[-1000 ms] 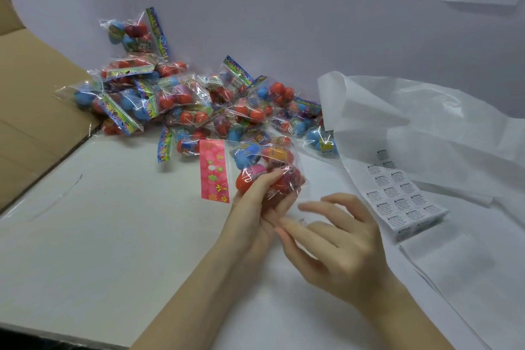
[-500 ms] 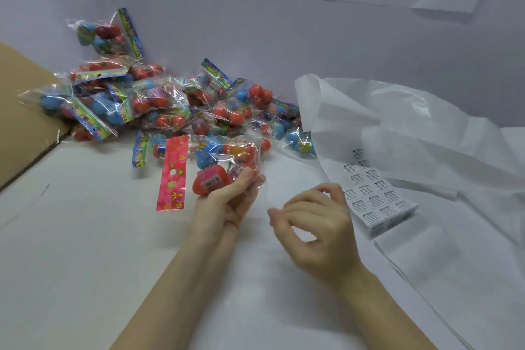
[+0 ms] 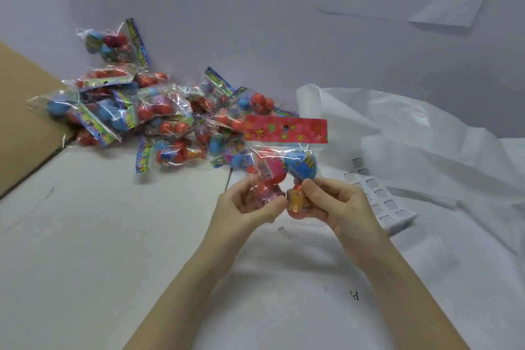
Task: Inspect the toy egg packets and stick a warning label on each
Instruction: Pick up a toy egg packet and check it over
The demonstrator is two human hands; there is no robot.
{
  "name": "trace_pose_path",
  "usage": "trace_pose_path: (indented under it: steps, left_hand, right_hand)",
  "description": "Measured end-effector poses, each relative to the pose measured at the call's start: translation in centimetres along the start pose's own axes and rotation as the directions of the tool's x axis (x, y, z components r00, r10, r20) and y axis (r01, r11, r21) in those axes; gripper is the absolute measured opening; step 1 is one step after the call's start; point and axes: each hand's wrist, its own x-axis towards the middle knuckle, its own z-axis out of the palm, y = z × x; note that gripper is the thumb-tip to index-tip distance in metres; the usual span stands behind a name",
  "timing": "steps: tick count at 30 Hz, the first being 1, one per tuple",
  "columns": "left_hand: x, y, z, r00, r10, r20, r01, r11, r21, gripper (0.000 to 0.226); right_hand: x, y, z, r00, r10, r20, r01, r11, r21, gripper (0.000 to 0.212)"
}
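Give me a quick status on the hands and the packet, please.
Left hand and right hand both grip one packet, upright, red header on top. Label sheets lie right. Nothing in the way.

I hold one packet [image 3: 279, 167] upright above the table [image 3: 99, 236], my left hand [image 3: 250, 204] and right hand [image 3: 329, 202] side by side at its bottom. The pile of packets [image 3: 147, 111] lies behind, to my left; the label sheets [image 3: 380, 202] lie just right of my right hand.
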Motion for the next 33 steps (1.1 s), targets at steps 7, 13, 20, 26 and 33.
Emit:
trace_pose_path:
  steps: [7, 13, 20, 26, 33]
  left_hand:
    - [-0.2, -0.7, 0.9, 0.950, 0.162, -0.267, -0.085, 0.957, 0.278, 0.038]
    - [-0.7, -0.5, 1.9, 0.993, -0.075, 0.087, 0.089, 0.980, -0.177, 0.042]
    - [0.3, 0.0, -0.1, 0.990, -0.119, -0.078, 0.096, 0.962, -0.254, 0.045]
    - [0.5, 0.1, -0.7, 0.993, -0.112, 0.038, 0.117, 0.980, -0.163, 0.038]
    - [0.6, -0.2, -0.5, 0.995, -0.078, -0.060, 0.072, 0.992, -0.101, 0.041]
  right_hand:
    - [0.0, 0.8, 1.7, 0.858, -0.295, -0.420, 0.205, 0.947, -0.246, 0.002]
    - [-1.0, 2.0, 2.9, 0.685, -0.728, -0.042, 0.380, 0.405, -0.832, 0.031]
    - [-0.6, 0.2, 2.5, 0.819, -0.486, -0.306, 0.326, 0.832, -0.449, 0.028]
    - [0.1, 0.2, 1.1, 0.998, 0.055, 0.025, -0.050, 0.987, -0.151, 0.030]
    - [-0.1, 0.9, 1.3, 0.996, -0.026, -0.090, 0.022, 0.999, -0.045, 0.026]
